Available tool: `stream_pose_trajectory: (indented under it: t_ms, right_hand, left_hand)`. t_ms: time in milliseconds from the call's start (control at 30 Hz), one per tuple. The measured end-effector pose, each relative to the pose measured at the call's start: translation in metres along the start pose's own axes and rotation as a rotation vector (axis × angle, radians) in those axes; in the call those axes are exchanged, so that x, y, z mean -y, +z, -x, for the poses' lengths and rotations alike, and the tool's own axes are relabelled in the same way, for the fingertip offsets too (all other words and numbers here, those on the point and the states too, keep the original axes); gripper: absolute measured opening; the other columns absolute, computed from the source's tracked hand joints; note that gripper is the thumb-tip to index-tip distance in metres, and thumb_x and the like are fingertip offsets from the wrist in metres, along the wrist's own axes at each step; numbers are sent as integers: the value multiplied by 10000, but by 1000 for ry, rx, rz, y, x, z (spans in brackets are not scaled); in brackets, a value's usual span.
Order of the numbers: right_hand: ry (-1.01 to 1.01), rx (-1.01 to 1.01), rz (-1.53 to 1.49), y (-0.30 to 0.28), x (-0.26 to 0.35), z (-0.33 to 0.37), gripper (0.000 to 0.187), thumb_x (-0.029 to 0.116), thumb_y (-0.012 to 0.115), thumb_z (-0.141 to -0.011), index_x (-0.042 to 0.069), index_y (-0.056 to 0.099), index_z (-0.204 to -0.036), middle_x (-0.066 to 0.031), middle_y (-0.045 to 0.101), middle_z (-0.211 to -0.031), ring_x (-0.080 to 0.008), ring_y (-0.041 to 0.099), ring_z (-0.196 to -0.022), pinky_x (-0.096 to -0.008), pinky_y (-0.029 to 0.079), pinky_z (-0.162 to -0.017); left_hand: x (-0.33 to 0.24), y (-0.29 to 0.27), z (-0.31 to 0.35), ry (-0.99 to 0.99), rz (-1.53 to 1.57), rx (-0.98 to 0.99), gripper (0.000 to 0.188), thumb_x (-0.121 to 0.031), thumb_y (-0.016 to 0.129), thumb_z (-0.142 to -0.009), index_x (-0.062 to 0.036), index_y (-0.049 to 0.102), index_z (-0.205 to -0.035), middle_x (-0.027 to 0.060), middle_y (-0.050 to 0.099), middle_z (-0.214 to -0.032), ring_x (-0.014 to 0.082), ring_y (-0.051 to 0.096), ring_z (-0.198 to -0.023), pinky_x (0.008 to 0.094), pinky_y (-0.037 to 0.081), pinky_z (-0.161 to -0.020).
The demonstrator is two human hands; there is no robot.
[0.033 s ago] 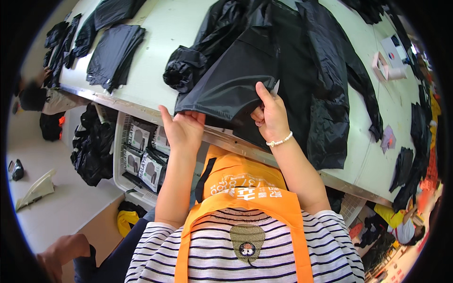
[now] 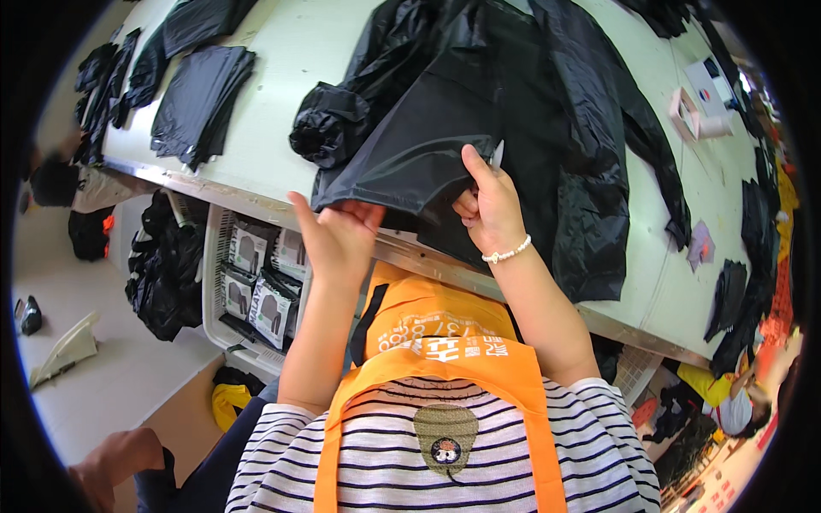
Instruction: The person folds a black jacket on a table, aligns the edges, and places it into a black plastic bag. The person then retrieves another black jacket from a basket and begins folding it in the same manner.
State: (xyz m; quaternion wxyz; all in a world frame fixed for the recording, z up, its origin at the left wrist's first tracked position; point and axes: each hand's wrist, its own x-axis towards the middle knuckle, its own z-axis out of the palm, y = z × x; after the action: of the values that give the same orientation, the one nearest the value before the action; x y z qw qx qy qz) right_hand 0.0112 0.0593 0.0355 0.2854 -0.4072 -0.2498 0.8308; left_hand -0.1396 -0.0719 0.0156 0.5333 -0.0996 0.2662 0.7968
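A black jacket (image 2: 530, 111) with shiny sleeves lies spread on the pale table, its front part lifted at the near edge. My left hand (image 2: 335, 235) is at the left end of the raised hem, palm up. Its fingers reach beneath the fabric while the thumb sticks out to the side, so the hand is open. My right hand (image 2: 492, 205) is closed at the hem's right end, thumb on top. From it juts the pointed silver blade of what look like thread snips (image 2: 497, 155); their handle is hidden in my palm. A beaded bracelet circles that wrist.
Folded black garments (image 2: 201, 103) lie on the table's left. A white crate (image 2: 215, 282) of packaged clothes stands below the edge. At the right are a small open box (image 2: 685, 114) and a purple scrap (image 2: 701, 246). Another person (image 2: 734, 402) is at far right.
The whole scene sits slightly further left in view. My left fingers have shifted a little under the hem; my right hand keeps its grip.
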Motion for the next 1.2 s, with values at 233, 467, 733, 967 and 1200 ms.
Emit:
stream_pose_trajectory:
  t_ms: [233,467,733,967,1200]
  right_hand:
    - [55,10,70,-17,10,20,291,360,639,-882,137,507,-750,48,439,-541,-33,366,-431,-193,249,-385]
    - [-223,-91,197,-62,6,51,425,418,422,-977,21,536,-1079,-29,570,-801,-34,376,-467,-178,251,-391]
    - [-142,-72,367,-57,-2,55,168,151,714,-815,58,586,-759,83,492,-669,3,394,-575,-175,297,-496]
    - [-141,-274,688,-137,-48,34,211,150,707,-816,39,555,-721,57,471,-636,-25,378,-585,-208,319,-527]
    - [-636,-515,1003,-157,-64,19,163,83,679,-820,-34,624,-919,-53,632,-787,-99,590,-739,-218,473,-704]
  left_hand:
    - [67,32,28,-121,-732,94,202,-139,596,-893,33,606,-999,114,653,-965,190,630,-885,301,503,-816]
    - [73,35,27,-284,-474,134,162,-111,580,-904,37,631,-947,134,667,-927,186,652,-852,268,524,-778]
    - [81,34,32,-431,-723,127,244,-193,605,-903,44,661,-921,131,683,-845,176,659,-743,262,532,-698]
    - [-32,-23,-67,400,-1452,-128,289,-271,691,-825,-22,642,-689,24,576,-561,90,481,-512,241,395,-496]
    - [-88,-78,-150,452,-1830,-346,409,-93,742,-703,53,588,-1054,126,666,-891,206,621,-779,300,476,-731]
